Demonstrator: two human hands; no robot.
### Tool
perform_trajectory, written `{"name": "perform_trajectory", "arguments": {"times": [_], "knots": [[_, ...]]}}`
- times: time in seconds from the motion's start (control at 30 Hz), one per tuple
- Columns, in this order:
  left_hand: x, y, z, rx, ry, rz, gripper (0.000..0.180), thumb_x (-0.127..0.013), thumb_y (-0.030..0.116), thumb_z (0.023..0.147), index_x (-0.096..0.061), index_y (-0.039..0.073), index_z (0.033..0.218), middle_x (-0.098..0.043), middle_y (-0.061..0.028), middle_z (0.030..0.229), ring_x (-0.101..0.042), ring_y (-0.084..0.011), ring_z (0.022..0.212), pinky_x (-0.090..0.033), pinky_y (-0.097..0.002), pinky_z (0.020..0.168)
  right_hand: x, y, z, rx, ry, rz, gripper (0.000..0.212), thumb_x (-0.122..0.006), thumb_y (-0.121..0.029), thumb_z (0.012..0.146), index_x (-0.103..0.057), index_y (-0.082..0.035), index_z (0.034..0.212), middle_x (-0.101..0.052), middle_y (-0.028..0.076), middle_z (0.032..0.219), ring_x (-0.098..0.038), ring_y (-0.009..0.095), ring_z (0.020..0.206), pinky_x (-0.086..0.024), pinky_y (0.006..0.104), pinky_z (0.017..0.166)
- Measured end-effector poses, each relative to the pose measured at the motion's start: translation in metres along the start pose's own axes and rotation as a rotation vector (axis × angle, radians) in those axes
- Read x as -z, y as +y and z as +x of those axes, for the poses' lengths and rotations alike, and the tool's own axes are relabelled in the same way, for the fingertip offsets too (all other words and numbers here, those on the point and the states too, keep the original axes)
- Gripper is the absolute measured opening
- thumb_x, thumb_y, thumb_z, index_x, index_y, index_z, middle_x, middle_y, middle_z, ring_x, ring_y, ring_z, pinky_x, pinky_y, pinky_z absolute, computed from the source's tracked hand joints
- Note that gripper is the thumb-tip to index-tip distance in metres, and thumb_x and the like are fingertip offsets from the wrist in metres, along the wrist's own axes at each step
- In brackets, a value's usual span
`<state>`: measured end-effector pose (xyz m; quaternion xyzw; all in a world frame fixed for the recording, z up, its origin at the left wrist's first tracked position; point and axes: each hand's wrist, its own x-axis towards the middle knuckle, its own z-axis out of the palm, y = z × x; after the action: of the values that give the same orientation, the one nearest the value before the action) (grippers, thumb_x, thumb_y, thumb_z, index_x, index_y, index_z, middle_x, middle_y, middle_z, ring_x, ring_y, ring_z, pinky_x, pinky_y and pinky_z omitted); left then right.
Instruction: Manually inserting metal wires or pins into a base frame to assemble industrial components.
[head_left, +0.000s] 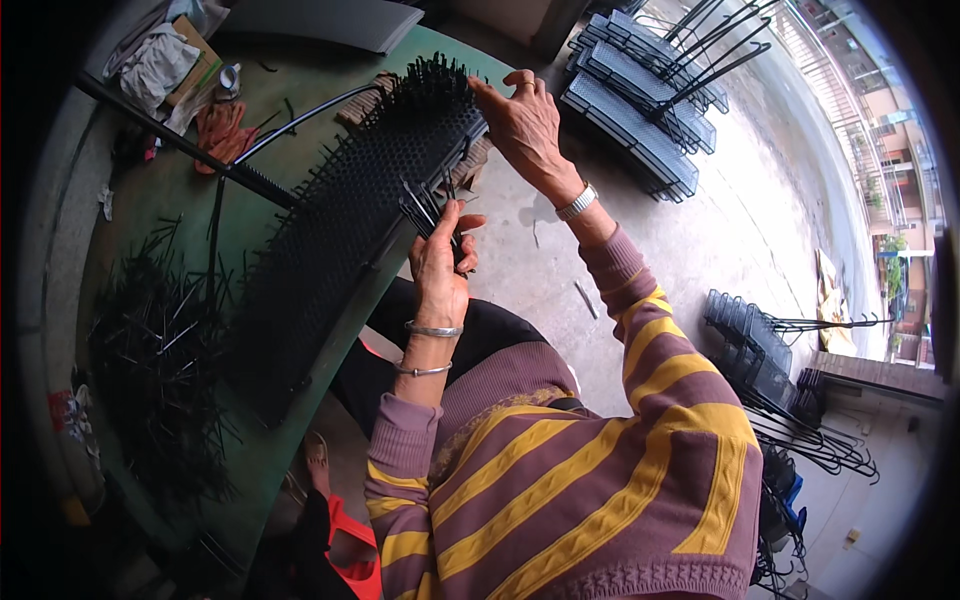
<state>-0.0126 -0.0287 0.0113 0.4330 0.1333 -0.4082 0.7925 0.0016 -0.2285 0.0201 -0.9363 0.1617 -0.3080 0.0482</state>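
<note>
Where honeycomb mesh (340,195) ends, spikes (435,85) bristle; left hand (440,255) clasps rods (418,208).

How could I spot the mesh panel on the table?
Find the green table. Diagonally across it lies the black panel, its upper end by the right hand. Unlike the mesh racks stacked on the floor, it has black strips clustered at that end.

Left hand (440,265) gripped a bundle of slim black strips (420,208) beside the near edge of a black perforated panel (310,265). Right hand (528,125), fingers bent, was at the panel's far end, next to a dense cluster of upright black strips (425,90); contact unclear. Panel lay on a green table (310,80), left of it a tangled dark heap (165,350). Dark mesh racks (630,120) stood stacked on the floor (540,240).
</note>
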Motion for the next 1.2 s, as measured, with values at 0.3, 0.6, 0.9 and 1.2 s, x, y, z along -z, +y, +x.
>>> {"name": "perform_trajectory", "arguments": {"times": [0.3,0.6,0.9,1.2], "knots": [[0.002,-0.002,0.005,-0.041,-0.025,0.008,0.023,-0.068,0.027,0.09,-0.062,0.008,0.102,-0.07,-0.0105,0.085,-0.051,-0.0052,0.054,-0.03,-0.0165,0.039,0.027,-0.015,-0.008,-0.189,-0.464,0.565,0.032,-0.063,-0.029,0.091,-0.065,-0.007,0.113,-0.065,0.016,0.1,-0.063,0.023,0.08,-0.05,0.0356,0.07],[0.0,0.0,0.007,-0.053,0.034,0.073,0.024,-0.065,0.027,0.092,-0.061,0.007,0.104,-0.071,-0.011,0.097,-0.066,-0.0131,0.074,-0.031,-0.0204,0.043,0.04,-0.013,-0.023,-0.397,-0.373,1.007,0.018,-0.059,-0.013,0.092,-0.059,0.004,0.099,-0.068,0.007,0.083,-0.059,0.01,0.067,-0.05,0.0244,0.063],[0.024,-0.004,0.02,0.019,0.094,-0.058,0.023,-0.063,0.03,0.093,-0.062,0.01,0.106,-0.068,-0.0054,0.085,-0.06,-0.0105,0.067,-0.041,-0.0242,0.05,-0.004,0.029,0.016,-0.095,0.306,0.492,0.008,-0.057,-0.009,0.093,-0.053,-0.003,0.098,-0.069,0.008,0.082,-0.067,0.016,0.061,-0.051,0.0266,0.053],[0.015,-0.002,0.012,0.072,0.004,-0.062,0.02,-0.063,0.029,0.094,-0.064,0.011,0.104,-0.048,0.0034,0.064,-0.035,-0.0044,0.048,-0.028,-0.0212,0.044,-0.018,0.025,0.017,-0.086,0.169,0.292,0.009,-0.063,-0.017,0.087,-0.061,-0.008,0.088,-0.066,0.012,0.078,-0.066,0.028,0.067,-0.05,0.0369,0.057]]}}
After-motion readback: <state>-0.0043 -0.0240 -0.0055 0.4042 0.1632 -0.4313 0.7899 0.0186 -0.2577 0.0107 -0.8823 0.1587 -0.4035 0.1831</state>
